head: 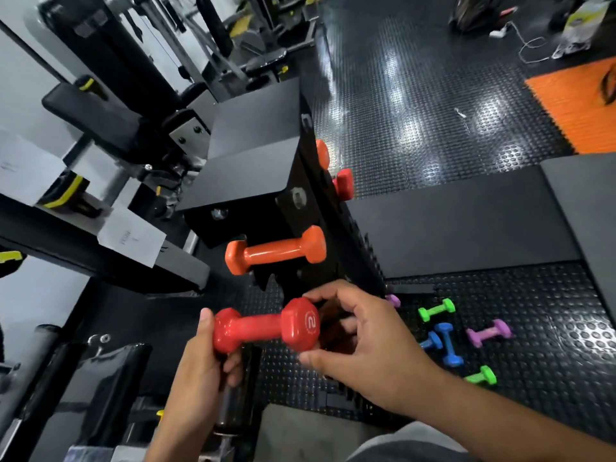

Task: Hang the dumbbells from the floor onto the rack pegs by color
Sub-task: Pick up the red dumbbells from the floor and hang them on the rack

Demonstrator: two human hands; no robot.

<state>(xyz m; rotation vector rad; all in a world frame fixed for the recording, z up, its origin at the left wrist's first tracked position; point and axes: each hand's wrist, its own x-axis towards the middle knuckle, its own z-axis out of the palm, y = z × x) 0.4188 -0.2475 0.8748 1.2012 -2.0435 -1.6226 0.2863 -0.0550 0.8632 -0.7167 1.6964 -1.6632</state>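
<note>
A red dumbbell marked "2" is held level below the black rack. My left hand grips its left head from underneath. My right hand curls round its right head with thumb and fingers. On the rack hangs an orange dumbbell; further back on the far side an orange head and a red head show. On the floor to the right lie two green dumbbells, two blue ones and a purple one; another purple end peeks out by the rack.
Gym machines and padded benches crowd the left side. A black platform lies right of the rack on the studded rubber floor. An orange mat and bags with a white cable sit at the far right.
</note>
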